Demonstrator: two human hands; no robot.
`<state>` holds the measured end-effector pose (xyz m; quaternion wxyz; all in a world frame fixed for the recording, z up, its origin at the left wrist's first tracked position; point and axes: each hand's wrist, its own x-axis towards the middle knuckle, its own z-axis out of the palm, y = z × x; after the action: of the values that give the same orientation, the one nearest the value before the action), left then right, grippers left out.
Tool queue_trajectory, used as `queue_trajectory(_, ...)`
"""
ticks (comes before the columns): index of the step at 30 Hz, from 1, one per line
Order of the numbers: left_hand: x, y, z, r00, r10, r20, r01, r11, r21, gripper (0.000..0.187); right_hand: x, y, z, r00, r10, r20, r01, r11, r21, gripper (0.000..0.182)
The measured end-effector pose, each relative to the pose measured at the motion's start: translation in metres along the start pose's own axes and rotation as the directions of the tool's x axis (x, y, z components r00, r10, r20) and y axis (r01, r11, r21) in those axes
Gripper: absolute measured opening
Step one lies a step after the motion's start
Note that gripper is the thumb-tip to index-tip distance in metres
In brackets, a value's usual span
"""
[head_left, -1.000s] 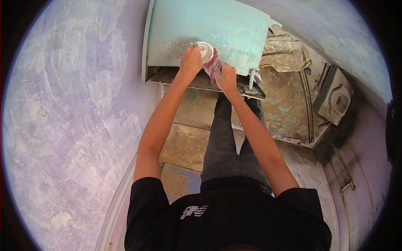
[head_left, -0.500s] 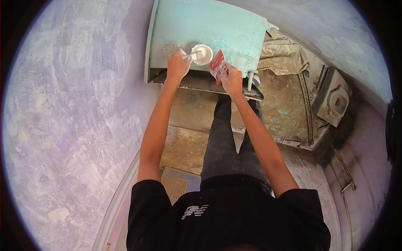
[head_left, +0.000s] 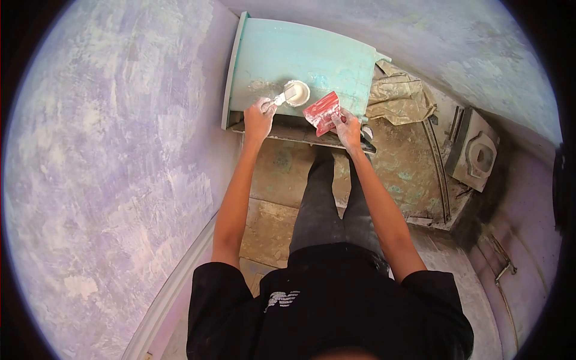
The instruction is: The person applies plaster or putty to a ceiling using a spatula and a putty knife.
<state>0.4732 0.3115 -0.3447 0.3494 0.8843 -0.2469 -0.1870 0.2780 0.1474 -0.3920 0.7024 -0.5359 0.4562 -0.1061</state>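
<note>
A putty knife (head_left: 289, 94) coated in white paste is gripped in my left hand (head_left: 258, 121), its blade over the mouth of a small round tub (head_left: 308, 90). White paste fills part of that tub, which stands on a turquoise cabinet-like surface (head_left: 270, 57). To the right of the tub, my right hand (head_left: 347, 129) is closed on a red plastic spreader (head_left: 324, 110) smeared with white. The spreader's broad face is turned upward. White residue covers the fingers of both hands.
A purple wall (head_left: 120, 162) with patchy white coating rises on the left. At right lie a crumpled tan sheet (head_left: 403, 96) and a stove-like metal unit (head_left: 476, 153). Pipes (head_left: 501, 273) run along the right wall. Dusty platform boards (head_left: 270, 231) extend beneath me.
The red spreader has turned from nearly edge-on to show its broad face. The left hand still holds the putty knife at the tub. My view has shifted slightly, lowering the cabinet in frame.
</note>
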Motion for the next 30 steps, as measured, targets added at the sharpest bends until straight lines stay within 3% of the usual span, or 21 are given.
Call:
queue_trajectory(4, -0.028, 0.031, -0.032, 0.999, -0.004, -0.046, 0.002, 0.999, -0.037, 0.029, -0.004, -0.013, 0.001, 0.998, 0.019, 0.054, -0.022, 0.998, 0.056, 0.037)
queue_trajectory(6, -0.043, 0.045, -0.049, 0.996, -0.066, -0.068, 0.053, 0.982, -0.179, 0.027, -0.009, -0.036, 0.004, 0.980, 0.095, 0.174, -0.113, 0.989, 0.093, 0.045)
queue_trajectory(9, -0.070, 0.081, -0.085, 0.992, -0.042, -0.119, 0.012, 0.970, -0.244, 0.027, -0.025, -0.075, 0.011, 0.972, 0.057, 0.230, -0.093, 0.984, 0.150, 0.044)
queue_trajectory(10, -0.078, 0.093, -0.098, 0.981, 0.067, -0.183, -0.095, 0.984, -0.148, 0.025, -0.027, -0.085, 0.013, 0.965, 0.038, 0.258, -0.081, 0.984, 0.157, 0.043)
queue_trajectory(11, -0.086, 0.104, -0.110, 0.977, 0.079, -0.200, -0.109, 0.984, -0.143, 0.025, -0.030, -0.095, 0.013, 0.964, 0.018, 0.266, -0.063, 0.985, 0.162, 0.043)
queue_trajectory(14, -0.106, 0.133, -0.137, 0.983, -0.018, -0.185, -0.040, 0.952, -0.305, 0.026, -0.052, -0.144, 0.009, 0.940, -0.070, 0.335, 0.013, 0.986, 0.169, 0.045)
queue_trajectory(17, -0.115, 0.149, -0.153, 0.955, 0.151, -0.257, -0.202, 0.961, -0.188, 0.026, -0.065, -0.176, 0.006, 0.925, -0.141, 0.354, 0.086, 0.982, 0.166, 0.045)
queue_trajectory(21, -0.116, 0.164, -0.166, 0.945, 0.191, -0.267, -0.248, 0.948, -0.201, 0.025, -0.088, -0.214, -0.002, 0.924, -0.197, 0.328, 0.174, 0.980, 0.098, 0.043)
queue_trajectory(30, -0.115, 0.219, -0.188, 0.897, 0.381, -0.224, -0.414, 0.901, -0.130, 0.025, -0.110, -0.248, -0.040, 0.910, -0.320, 0.266, 0.282, 0.944, 0.171, 0.041)
